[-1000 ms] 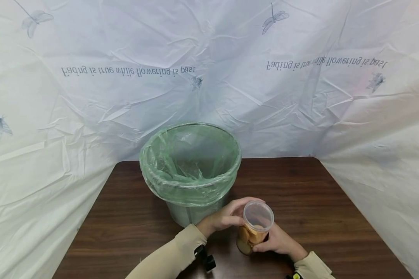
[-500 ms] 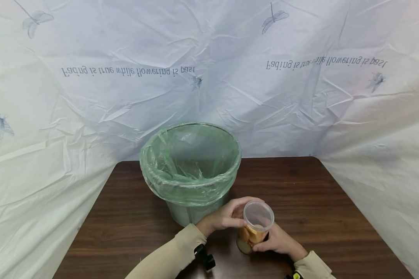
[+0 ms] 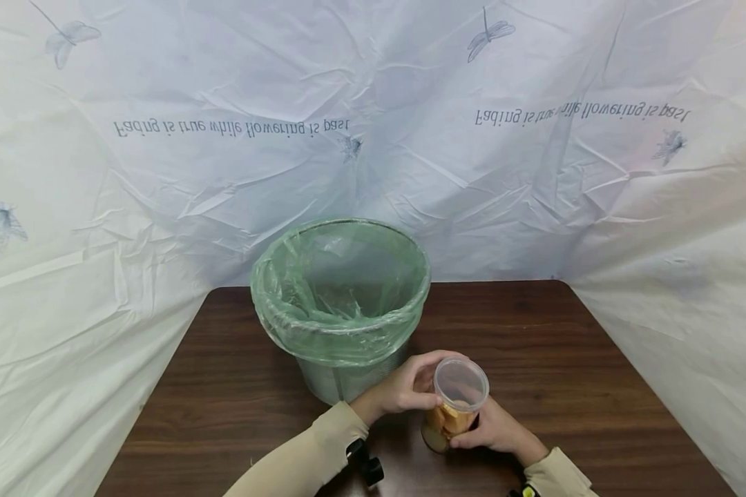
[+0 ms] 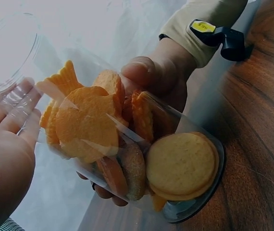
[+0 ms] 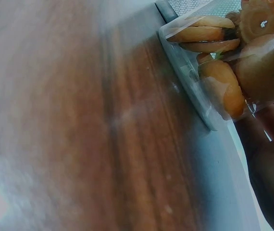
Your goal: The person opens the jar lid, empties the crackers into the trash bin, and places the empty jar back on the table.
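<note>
A clear plastic jar (image 3: 450, 407) with a pale round top (image 3: 461, 384) stands between both hands in the head view, its base low over the wooden table. Inside, orange and tan biscuits fill the lower part; the left wrist view shows a fish-shaped biscuit (image 4: 62, 84) and a round sandwich biscuit (image 4: 180, 166). My left hand (image 3: 407, 386) holds the jar near its top from the left, thumb on the near side. Lower down, my right hand (image 3: 497, 428) grips the jar's body from the right. Some fingers of both hands are hidden behind it.
A mesh waste bin (image 3: 329, 383) lined with a green plastic bag (image 3: 342, 342) stands left of the jar, beside my left forearm. Dark wood table (image 3: 566, 366) extends to the right. White printed sheeting (image 3: 410, 179) hangs behind and along both sides.
</note>
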